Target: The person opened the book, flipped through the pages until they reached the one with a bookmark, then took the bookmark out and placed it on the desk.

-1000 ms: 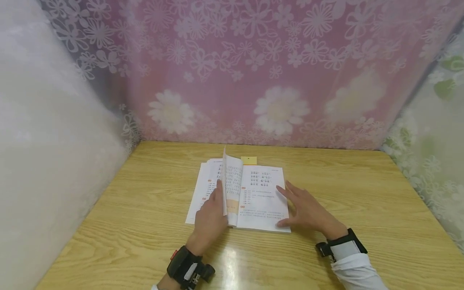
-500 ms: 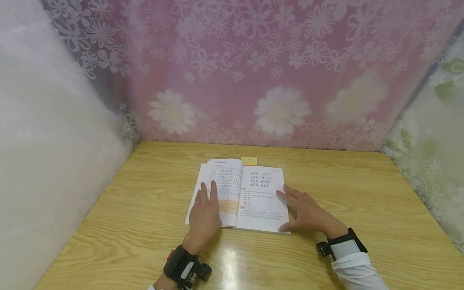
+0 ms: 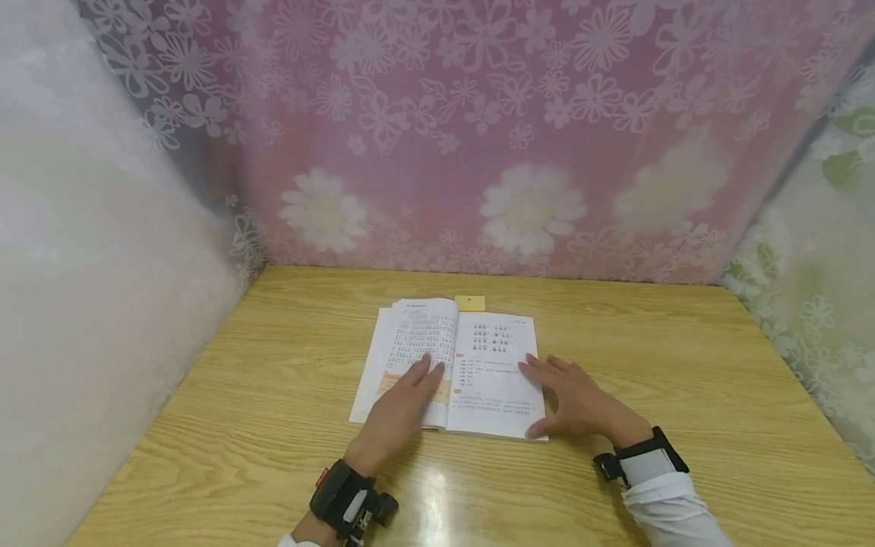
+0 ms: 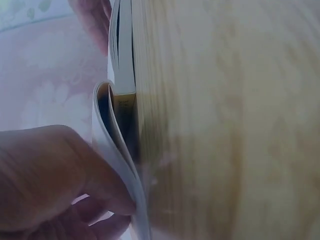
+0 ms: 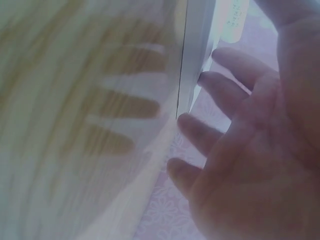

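Note:
An open book (image 3: 495, 376) with printed pages lies on the wooden table. My left hand (image 3: 395, 416) rests on the left page (image 3: 427, 334), fingers straight and pointing towards the spine. In the left wrist view the thumb and fingertips of that hand (image 4: 50, 175) touch the curved page (image 4: 112, 145) near the book's near edge. At the right page my right hand (image 3: 581, 399) is spread, thumb at the near corner and fingers along the outer edge. The right wrist view shows the fingertips of that hand (image 5: 255, 135) right at the book's side (image 5: 192, 60).
A yellow tab (image 3: 470, 304) sticks out past the book's far edge by the spine. The wooden table (image 3: 273, 365) runs back to a pink floral curtain (image 3: 424, 152), with pale hangings on both sides. Each wrist wears a black strap with a small camera.
A raised page came down flat on the left side. My left hand then slid rightwards across that page towards the spine. The right hand stays at the right edge, hardly moved.

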`<control>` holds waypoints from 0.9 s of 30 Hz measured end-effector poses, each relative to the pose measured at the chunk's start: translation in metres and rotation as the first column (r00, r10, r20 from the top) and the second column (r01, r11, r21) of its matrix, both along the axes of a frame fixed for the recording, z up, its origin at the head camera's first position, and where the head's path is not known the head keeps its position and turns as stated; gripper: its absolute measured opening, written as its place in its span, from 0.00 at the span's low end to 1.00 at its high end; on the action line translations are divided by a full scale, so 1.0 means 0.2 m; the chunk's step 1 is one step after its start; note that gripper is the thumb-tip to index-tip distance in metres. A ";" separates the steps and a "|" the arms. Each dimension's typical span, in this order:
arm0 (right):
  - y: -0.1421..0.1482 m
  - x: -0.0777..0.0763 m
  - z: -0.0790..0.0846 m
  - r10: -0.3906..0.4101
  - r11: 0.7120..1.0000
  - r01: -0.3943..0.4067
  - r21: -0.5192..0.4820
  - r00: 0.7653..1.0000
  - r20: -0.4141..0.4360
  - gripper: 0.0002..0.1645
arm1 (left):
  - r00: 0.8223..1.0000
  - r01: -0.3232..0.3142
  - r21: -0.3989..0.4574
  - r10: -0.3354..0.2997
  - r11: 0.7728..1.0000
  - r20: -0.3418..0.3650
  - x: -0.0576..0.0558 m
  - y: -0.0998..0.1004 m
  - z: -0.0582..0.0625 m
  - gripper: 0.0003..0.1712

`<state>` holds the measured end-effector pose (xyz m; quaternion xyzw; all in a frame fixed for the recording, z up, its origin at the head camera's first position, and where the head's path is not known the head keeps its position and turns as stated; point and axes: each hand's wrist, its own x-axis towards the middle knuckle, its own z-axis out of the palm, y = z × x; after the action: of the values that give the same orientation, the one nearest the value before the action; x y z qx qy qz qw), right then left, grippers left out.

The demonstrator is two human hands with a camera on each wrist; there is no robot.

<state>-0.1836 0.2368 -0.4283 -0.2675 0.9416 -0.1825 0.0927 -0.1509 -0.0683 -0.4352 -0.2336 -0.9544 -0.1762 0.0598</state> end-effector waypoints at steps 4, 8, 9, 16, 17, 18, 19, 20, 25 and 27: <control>0.00 0.00 0.01 -0.029 1.000 0.030 0.007 0.999 -0.014 0.63 | 0.998 0.040 -0.074 -0.035 0.996 0.060 -0.01 0.00 0.02 0.29; 0.00 0.00 0.01 -0.047 0.999 0.048 0.014 0.999 -0.011 0.62 | 0.990 0.075 -0.112 -0.061 0.991 0.125 -0.02 0.02 0.05 0.30; 0.00 0.00 0.01 -0.049 0.999 0.050 0.015 0.999 -0.008 0.62 | 0.988 0.083 -0.112 -0.067 0.990 0.139 -0.02 0.03 0.05 0.31; -0.01 0.01 0.01 -0.051 0.999 0.051 0.000 0.999 -0.008 0.60 | 0.981 0.053 -0.105 -0.032 0.993 0.192 -0.01 0.06 0.08 0.40; -0.01 0.01 0.01 -0.055 0.999 0.054 -0.003 0.998 -0.008 0.60 | 0.980 0.050 -0.114 -0.026 0.992 0.196 -0.01 0.07 0.08 0.42; -0.01 0.01 0.01 -0.058 0.998 0.058 -0.002 0.998 -0.011 0.59 | 0.980 0.043 -0.128 -0.017 0.991 0.198 -0.01 0.08 0.08 0.45; -0.01 0.01 0.00 -0.059 0.998 0.059 -0.003 0.998 -0.014 0.59 | 0.980 0.036 -0.142 -0.007 0.989 0.197 -0.01 0.08 0.07 0.48; -0.01 0.01 0.00 -0.063 0.998 0.063 -0.002 0.998 -0.019 0.59 | 0.980 0.026 -0.155 0.005 0.988 0.197 -0.01 0.09 0.07 0.51; -0.01 0.00 0.00 -0.068 0.998 0.067 -0.015 0.996 -0.061 0.57 | 0.984 -0.044 -0.202 0.078 0.978 0.161 -0.02 0.14 0.06 0.63; -0.01 0.00 0.00 -0.067 0.998 0.065 -0.022 0.994 -0.089 0.55 | 0.984 -0.070 -0.211 0.102 0.975 0.148 -0.01 0.15 0.06 0.65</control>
<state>-0.1839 0.2356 -0.4287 -0.2450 0.9513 -0.1825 0.0418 -0.1536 -0.0375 -0.4242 -0.1822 -0.9784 -0.0919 -0.0328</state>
